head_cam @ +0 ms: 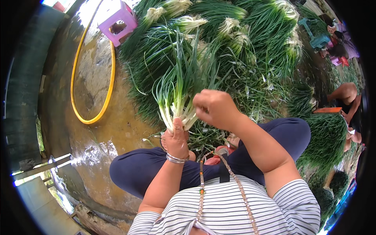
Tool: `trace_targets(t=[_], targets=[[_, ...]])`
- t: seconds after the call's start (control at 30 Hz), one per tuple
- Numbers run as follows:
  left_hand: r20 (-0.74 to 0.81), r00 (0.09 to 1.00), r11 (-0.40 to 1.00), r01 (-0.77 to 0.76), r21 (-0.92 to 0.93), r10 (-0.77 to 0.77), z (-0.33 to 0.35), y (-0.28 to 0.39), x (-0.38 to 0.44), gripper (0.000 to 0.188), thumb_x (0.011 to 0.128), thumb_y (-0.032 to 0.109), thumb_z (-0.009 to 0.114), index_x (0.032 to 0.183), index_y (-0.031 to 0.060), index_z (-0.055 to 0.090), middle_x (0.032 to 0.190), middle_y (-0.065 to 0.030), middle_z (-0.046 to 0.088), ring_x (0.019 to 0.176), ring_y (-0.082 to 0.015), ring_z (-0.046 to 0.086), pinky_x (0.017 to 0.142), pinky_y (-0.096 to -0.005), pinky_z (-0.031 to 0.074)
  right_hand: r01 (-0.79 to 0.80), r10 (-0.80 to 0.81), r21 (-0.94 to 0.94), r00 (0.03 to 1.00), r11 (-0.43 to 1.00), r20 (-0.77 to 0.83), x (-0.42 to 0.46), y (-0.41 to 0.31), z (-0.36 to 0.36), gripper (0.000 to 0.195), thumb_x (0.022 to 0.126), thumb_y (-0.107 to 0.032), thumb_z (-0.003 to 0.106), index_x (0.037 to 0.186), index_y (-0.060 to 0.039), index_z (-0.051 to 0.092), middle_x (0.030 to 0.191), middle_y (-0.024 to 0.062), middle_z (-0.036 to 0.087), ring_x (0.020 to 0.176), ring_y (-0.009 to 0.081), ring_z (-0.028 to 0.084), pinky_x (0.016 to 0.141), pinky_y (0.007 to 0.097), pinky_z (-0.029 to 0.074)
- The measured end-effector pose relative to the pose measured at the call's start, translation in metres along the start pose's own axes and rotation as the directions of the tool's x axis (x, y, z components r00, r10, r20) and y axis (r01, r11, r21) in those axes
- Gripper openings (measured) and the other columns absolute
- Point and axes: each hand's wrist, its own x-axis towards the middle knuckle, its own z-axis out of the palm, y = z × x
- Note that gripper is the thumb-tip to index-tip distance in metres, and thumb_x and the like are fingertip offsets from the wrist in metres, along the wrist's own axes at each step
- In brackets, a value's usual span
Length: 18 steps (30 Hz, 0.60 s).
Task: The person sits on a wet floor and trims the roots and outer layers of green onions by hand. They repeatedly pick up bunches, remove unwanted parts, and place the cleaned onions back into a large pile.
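A small bunch of green onions stands upright in my left hand, its white stem ends gripped by the thumb and fingers. My right hand is at the bunch's right side, fingers curled near the white stems; whether anything is pinched between them cannot be told. Beyond both hands lies a large heap of green onions, with several bundles showing pale root ends. Loose leaves and trimmings are on the ground between my bent legs.
A yellow hose loops over the wet floor at left, by a pink plastic stool. Another person's knee and arm show at right, near a teal plastic stool and a stack of green onions.
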Motion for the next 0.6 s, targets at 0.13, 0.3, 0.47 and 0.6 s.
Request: trace_targets(t=[0.13,0.3,0.47,0.6], targets=[[0.067,0.998,0.999,-0.017,-0.037,0.019,-0.007,-0.006,0.004,0.028,0.096,0.034,0.052,0.092,0.0072,0.060,0.067,0.0072,0.050,0.049,-0.0003,0.034,0.040,-0.0191,0.023,0.120,-0.123,-0.031,0.986,0.992,-0.115,0.007,-0.011,0.002,0.009,0.074,-0.010,0.067,0.079,-0.0090,0.059,0.075,0.0057,0.054,0.069,0.0250,0.057,0.061,0.0350,0.049],[0.053,0.996,0.995,-0.082,0.063,0.078,-0.002,-0.001,-0.001,0.032,0.096,0.031,0.053,0.094,0.0009,0.062,0.075,0.0052,0.054,0.060,-0.0015,0.040,0.052,-0.0179,0.032,0.193,-0.220,-0.274,0.973,0.942,-0.070,0.014,-0.004,0.003,0.014,0.072,-0.015,0.068,0.076,-0.0083,0.057,0.088,0.0040,0.052,0.086,0.0255,0.056,0.068,0.0347,0.050],[0.004,0.998,0.996,-0.069,0.063,0.069,-0.011,0.003,0.011,0.038,0.097,0.035,0.050,0.105,-0.0008,0.060,0.072,0.0053,0.053,0.054,-0.0005,0.037,0.047,-0.0184,0.027,-0.039,-0.234,0.391,0.745,0.919,0.625,-0.012,-0.027,-0.025,0.011,0.076,-0.013,0.067,0.083,-0.0077,0.060,0.071,0.0064,0.060,0.067,0.0226,0.060,0.061,0.0329,0.049],[0.100,0.972,0.945,-0.230,0.233,0.212,-0.004,-0.001,0.007,0.043,0.099,0.037,0.046,0.107,-0.0024,0.060,0.077,0.0020,0.058,0.056,-0.0020,0.039,0.049,-0.0192,0.029,-0.374,0.262,0.173,0.850,0.911,0.458,-0.007,-0.025,-0.029,0.044,0.080,-0.027,0.071,0.112,-0.0034,0.053,0.068,0.0083,0.063,0.059,0.0179,0.062,0.056,0.0299,0.048]])
